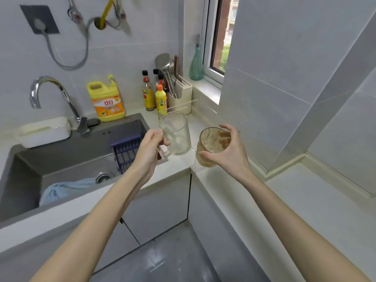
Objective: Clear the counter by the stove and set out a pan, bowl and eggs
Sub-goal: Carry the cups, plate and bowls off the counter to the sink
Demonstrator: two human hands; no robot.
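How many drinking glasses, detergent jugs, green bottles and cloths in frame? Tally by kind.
Drinking glasses: 2 (clear mug in left hand, brown-tinted glass in right hand)
Detergent jugs: 1
Green bottles: 1
Cloths: 1 (blue, in sink)
Total: 5

a yellow detergent jug [106, 100] at the back edge of the counter [179, 165], just behind the sink's [120, 127] far right corner, carries the only legible writing: two white chinese characters, "立白", on its orange label. the smaller print beneath them is too blurred to read. labels on the dark sauce bottle [148, 92] and the small yellow bottle [161, 100] further right along the back edge cannot be made out, nor can a small mark on the sink's back rim.
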